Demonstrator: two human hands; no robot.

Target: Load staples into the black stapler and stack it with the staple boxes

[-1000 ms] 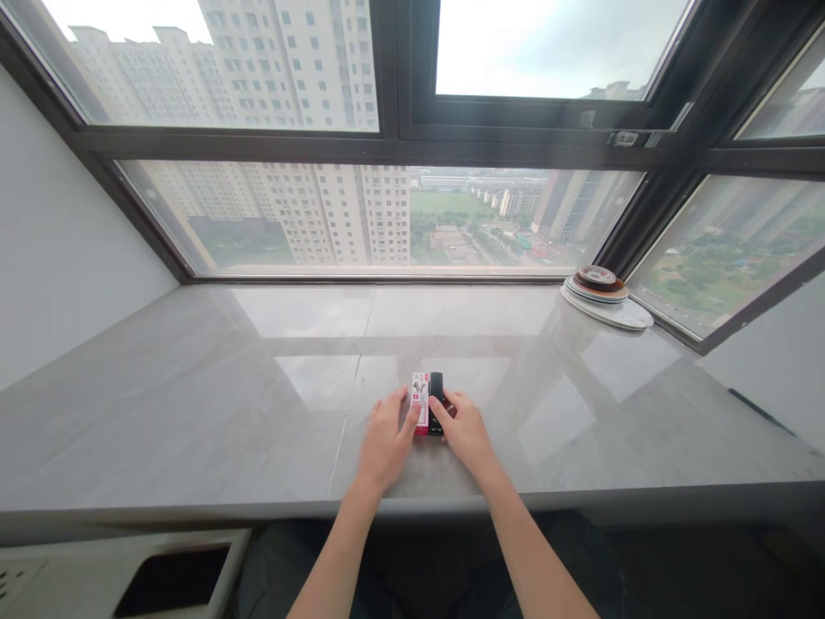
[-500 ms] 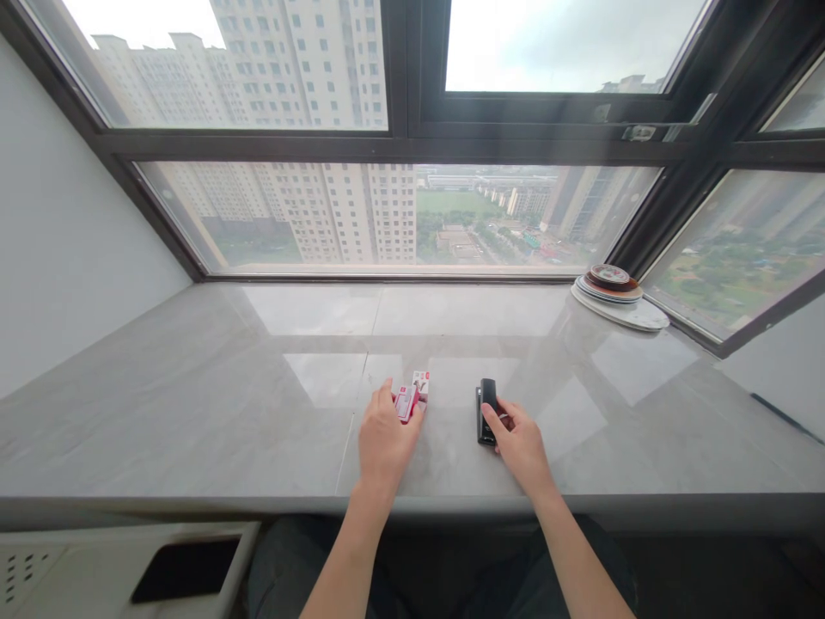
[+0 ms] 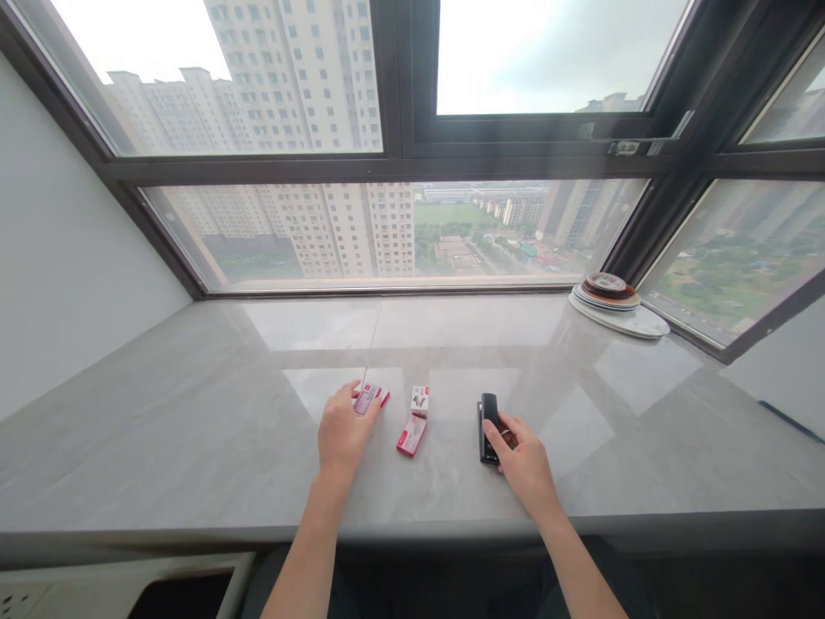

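Note:
My left hand grips a small pink-and-white staple box between thumb and fingers, just over the counter. To its right, a white staple box with a dark picture and red marks sits on the surface. Touching or almost touching its near side, a second pink-and-white staple box lies at a slant. Farther right is a black stapler, its length pointing away from me. My right hand is closed around its right side, thumb on top; some fingers are hidden behind it.
A glossy grey stone counter stretches beneath a dark-framed window. Several stacked plates stand in the far right corner. A thin dark strip lies along the right edge. Below left, a pale surface holds a black flat object.
My left hand has moved left with one staple box, away from the other boxes, uncovering the slanted one. My right hand stays on the stapler. The view has tilted up slightly.

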